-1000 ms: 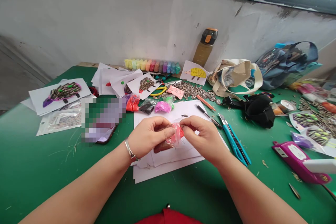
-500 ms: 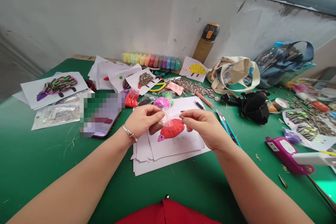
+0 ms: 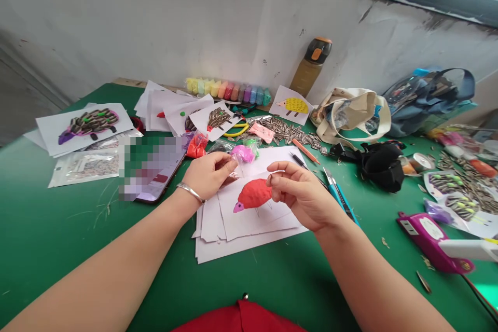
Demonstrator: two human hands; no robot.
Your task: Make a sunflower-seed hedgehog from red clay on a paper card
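Red clay figure [image 3: 254,193] with pink head [image 3: 238,207], one: on the top sheet [image 3: 249,225] of a paper stack [image 3: 208,228], mid-tabletop; now more fully exposed, the clear packet [image 3: 238,166] having shifted left off it, so its surface seems freer for work; left hand [image 3: 208,175], one: pinching that packet; right hand [image 3: 298,194], one: fingers curled before the figure's right end, whether gripping anything cannot be told; pink packet [image 3: 261,133], toward the tabletop's far edge, and magenta device [image 3: 431,233], toward its right side: markings present, no brand or word legible
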